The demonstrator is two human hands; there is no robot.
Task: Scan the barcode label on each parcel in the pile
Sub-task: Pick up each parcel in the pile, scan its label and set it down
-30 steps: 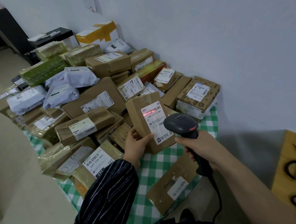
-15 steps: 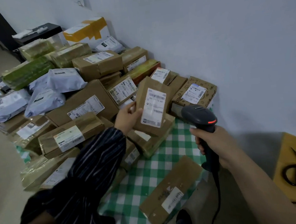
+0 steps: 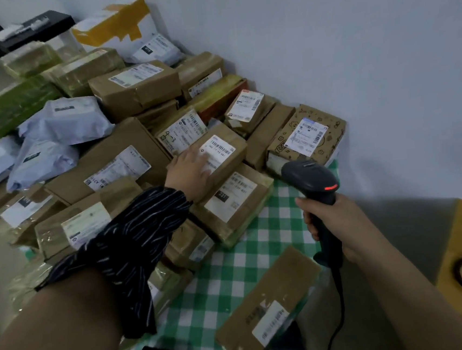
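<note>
Brown parcel (image 3: 224, 161) — a second ago held upright before the scanner (image 3: 309, 178), a red line across its label (image 3: 219, 149) — now lies label-up on the pile (image 3: 131, 85), atop another labelled box (image 3: 235, 199). The left hand (image 3: 192, 170), formerly gripping its edge, rests flat on it. The scanner and right hand (image 3: 339, 223) have drawn back rightward.
</note>
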